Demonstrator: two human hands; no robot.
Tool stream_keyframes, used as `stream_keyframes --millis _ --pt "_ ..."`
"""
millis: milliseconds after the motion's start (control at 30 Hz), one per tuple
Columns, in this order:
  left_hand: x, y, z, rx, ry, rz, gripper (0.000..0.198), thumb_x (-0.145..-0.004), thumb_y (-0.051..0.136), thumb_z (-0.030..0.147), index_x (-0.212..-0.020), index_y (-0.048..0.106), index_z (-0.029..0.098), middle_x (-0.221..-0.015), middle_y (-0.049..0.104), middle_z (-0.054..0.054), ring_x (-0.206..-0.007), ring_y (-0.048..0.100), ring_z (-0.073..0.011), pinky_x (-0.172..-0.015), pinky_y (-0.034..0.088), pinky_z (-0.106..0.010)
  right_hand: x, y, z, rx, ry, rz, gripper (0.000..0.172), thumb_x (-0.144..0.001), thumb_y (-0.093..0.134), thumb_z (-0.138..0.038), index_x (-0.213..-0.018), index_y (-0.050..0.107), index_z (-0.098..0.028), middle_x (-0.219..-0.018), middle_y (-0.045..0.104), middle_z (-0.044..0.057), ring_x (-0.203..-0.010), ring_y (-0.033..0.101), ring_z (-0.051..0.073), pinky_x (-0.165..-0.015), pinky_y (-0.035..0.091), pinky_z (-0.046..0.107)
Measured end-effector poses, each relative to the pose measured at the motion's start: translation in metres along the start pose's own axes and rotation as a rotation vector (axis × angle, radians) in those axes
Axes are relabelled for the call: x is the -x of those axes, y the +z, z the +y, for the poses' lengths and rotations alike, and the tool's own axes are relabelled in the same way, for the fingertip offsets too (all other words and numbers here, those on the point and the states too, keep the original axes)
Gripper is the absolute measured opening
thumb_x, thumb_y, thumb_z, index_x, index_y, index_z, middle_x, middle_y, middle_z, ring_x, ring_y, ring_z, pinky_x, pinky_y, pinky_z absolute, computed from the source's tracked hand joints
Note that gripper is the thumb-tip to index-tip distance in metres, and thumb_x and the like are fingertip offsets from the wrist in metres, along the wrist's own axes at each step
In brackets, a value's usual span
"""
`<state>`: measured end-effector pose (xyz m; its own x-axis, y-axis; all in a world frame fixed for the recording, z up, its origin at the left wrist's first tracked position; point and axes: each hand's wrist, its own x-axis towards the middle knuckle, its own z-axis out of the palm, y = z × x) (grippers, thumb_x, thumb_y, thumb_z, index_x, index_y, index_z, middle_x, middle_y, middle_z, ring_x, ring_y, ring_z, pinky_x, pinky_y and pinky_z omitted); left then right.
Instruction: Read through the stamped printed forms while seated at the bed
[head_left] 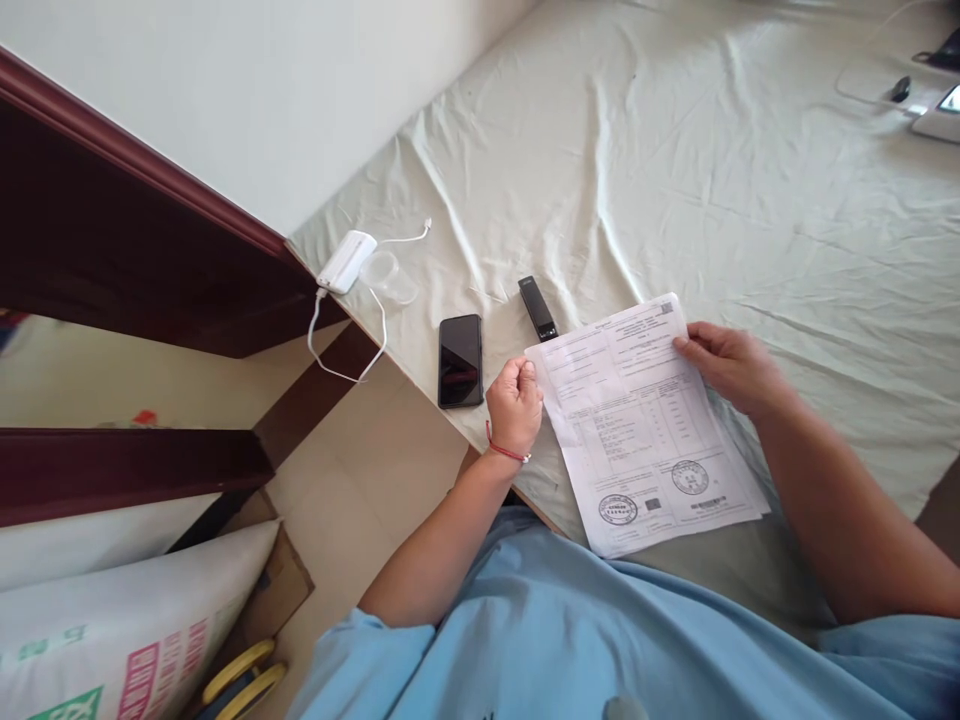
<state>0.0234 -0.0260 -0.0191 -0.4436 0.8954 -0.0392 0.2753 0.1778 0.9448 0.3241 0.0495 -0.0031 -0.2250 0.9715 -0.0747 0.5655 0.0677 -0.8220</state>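
Printed papers (645, 430) with round stamps and a table of text lie tilted over the near edge of the cloth-covered surface, more than one sheet thick. My left hand (515, 405), a red string on its wrist, pinches their upper left corner. At the upper right edge my right hand (731, 365) grips them between thumb and fingers. Left of my left hand lies a black phone (460, 362). A slim black device (537, 308) rests just beyond the top edge of the papers.
A white power bank (347, 262) with a cable and a clear plastic cup (388, 278) sit at the left corner of the pale cloth (525, 180). Another white device (937, 120) is at the far right. A printed sack (127, 620) stands low on the left.
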Motion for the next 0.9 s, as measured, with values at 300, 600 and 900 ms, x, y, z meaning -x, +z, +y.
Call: stream_keyframes --millis 300,600,900 --pt "-0.002 -0.009 -0.018 0.112 -0.169 -0.036 0.026 -0.091 0.061 0.043 -0.081 0.065 0.019 -0.058 0.052 0.005 -0.045 0.045 -0.0091 -0.043 0.029 -0.023 0.007 0.022 -0.009 -0.020 0.026 0.132 0.029 -0.095 0.062 -0.051 -0.080 0.068 -0.026 -0.066 0.059 -0.001 -0.063 0.054 0.018 -0.061 0.042 0.034" --pt "0.014 -0.025 -0.019 -0.114 0.000 -0.170 0.045 -0.100 0.054 0.062 -0.090 0.067 0.020 -0.050 0.047 0.006 -0.046 0.047 -0.0108 -0.050 0.035 -0.025 0.009 0.026 0.008 -0.057 0.035 0.149 0.026 -0.097 0.066 -0.051 -0.087 0.071 -0.027 -0.068 0.062 0.000 -0.062 0.056 0.019 -0.059 0.043 0.035" --pt "0.016 -0.021 -0.021 -0.178 0.001 -0.100 0.037 -0.099 0.056 0.054 -0.085 0.066 0.021 -0.050 0.050 0.006 -0.048 0.050 -0.0111 -0.055 0.039 -0.026 0.014 0.031 0.000 0.023 0.015 0.272 0.030 -0.099 0.062 -0.054 -0.099 0.076 -0.028 -0.071 0.068 0.001 -0.065 0.061 0.021 -0.063 0.048 0.037"
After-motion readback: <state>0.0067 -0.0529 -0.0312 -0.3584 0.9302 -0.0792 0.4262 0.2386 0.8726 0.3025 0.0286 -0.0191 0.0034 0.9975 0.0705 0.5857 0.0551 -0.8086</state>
